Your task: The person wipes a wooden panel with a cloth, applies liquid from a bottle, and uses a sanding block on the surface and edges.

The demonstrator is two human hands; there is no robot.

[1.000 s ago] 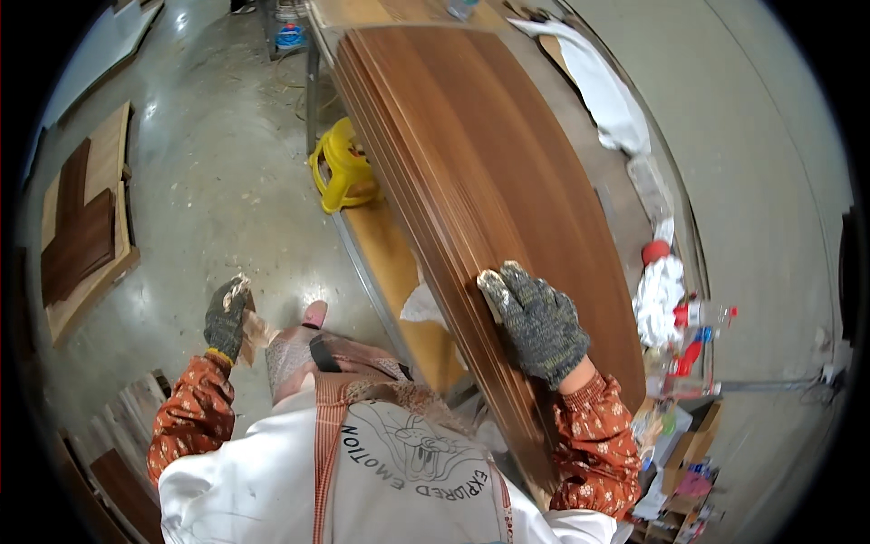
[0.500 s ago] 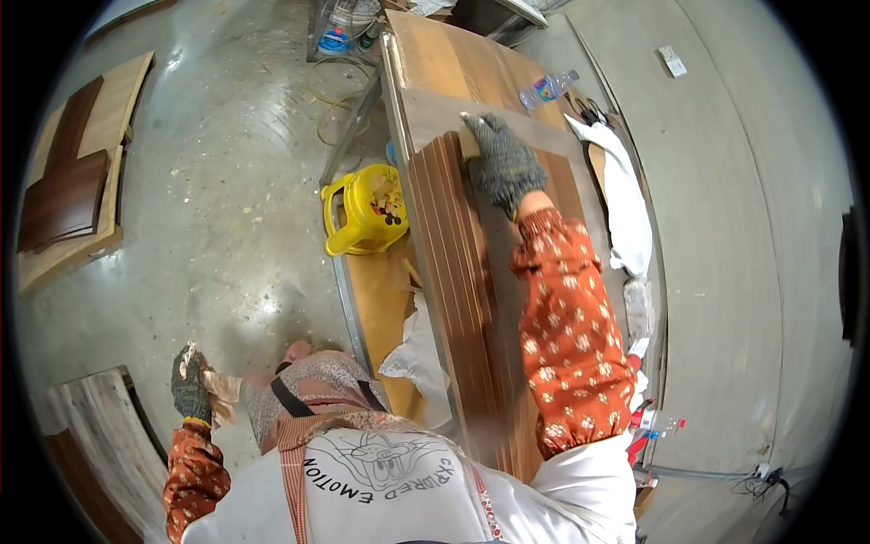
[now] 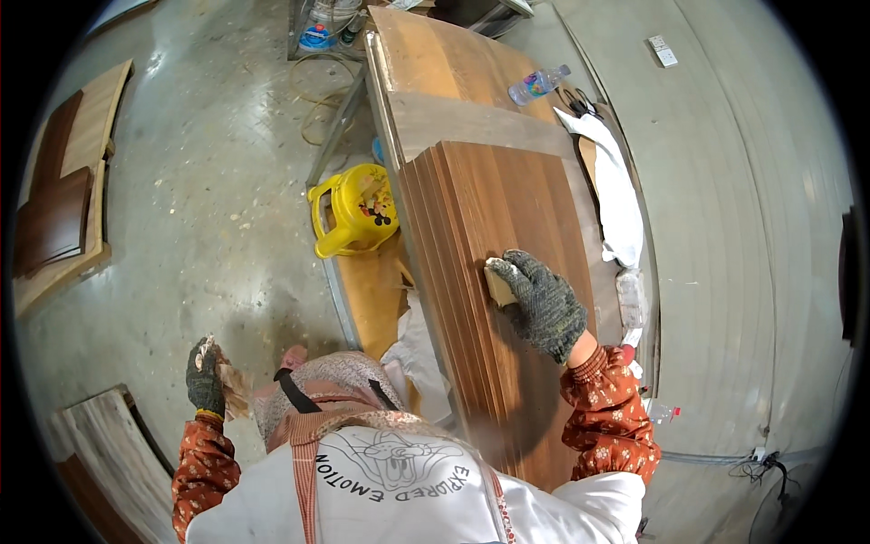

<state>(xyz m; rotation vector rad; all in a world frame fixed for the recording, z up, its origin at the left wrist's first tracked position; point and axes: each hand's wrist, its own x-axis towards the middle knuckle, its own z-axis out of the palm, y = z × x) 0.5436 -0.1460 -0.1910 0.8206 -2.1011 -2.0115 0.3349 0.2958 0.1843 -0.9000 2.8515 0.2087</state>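
Observation:
My right hand [image 3: 544,306], in a dark grey knit glove, is closed around a small tan block [image 3: 499,287]. It presses the block near the left edge of the top brown wood-grain board [image 3: 535,204]. Several such boards lie stacked on the workbench, their long edges stepped along the left side. Off to the left, over the floor, my left hand [image 3: 206,385], gloved alike, grips a crumpled pale pinkish rag [image 3: 236,385]. The fingers of that hand are partly hidden by the rag.
A yellow plastic stool [image 3: 358,208] stands left of the bench. A plastic bottle [image 3: 539,84] lies at the bench's far end, with white cloth [image 3: 621,204] along the right edge. More boards [image 3: 59,222] rest on a pallet at far left; a streaked panel [image 3: 109,453] lies at lower left.
My right hand has slid the block from the far end of the stack toward me, about halfway along the board. My left hand, still holding the rag, has barely moved.

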